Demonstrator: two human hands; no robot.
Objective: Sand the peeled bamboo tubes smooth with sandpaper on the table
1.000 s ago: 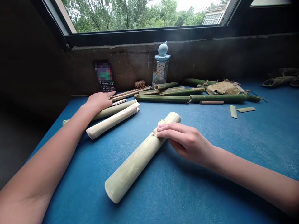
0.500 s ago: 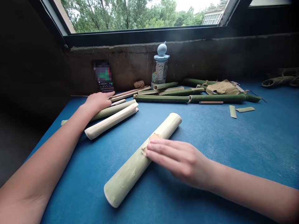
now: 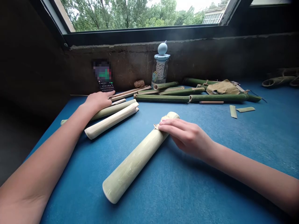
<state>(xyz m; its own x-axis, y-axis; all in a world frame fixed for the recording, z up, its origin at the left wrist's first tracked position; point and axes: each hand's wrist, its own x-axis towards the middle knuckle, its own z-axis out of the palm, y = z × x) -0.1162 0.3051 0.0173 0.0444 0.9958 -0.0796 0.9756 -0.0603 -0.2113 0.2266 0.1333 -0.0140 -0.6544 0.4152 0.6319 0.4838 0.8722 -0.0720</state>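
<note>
At the middle of the blue desk, a pale bamboo piece lies slantwise, its near end at seven o'clock and its far end at one. The right hand reaches in from its two o'clock side, fingers together, pressing a crumpled tan scrap over the upper face just short of the far rim. No hand steadies the near end. The upper face is rounded, so pressure off its centre line could make the piece pivot or roll. So close to the rim, a hard push could carry the scrap past the edge and scrape the fingertips; if the scrap bunches, skin could meet bare bamboo.

At the piece's eleven o'clock, the left hand is palm down beside a dark keyed device. Its grip is mostly hidden, and I cannot tell whether it holds anything; a careless lift could knock the device. That forearm passes over a greenish stick and ends up just beside a peeled stick, so a sideways sweep could shift both.
</note>
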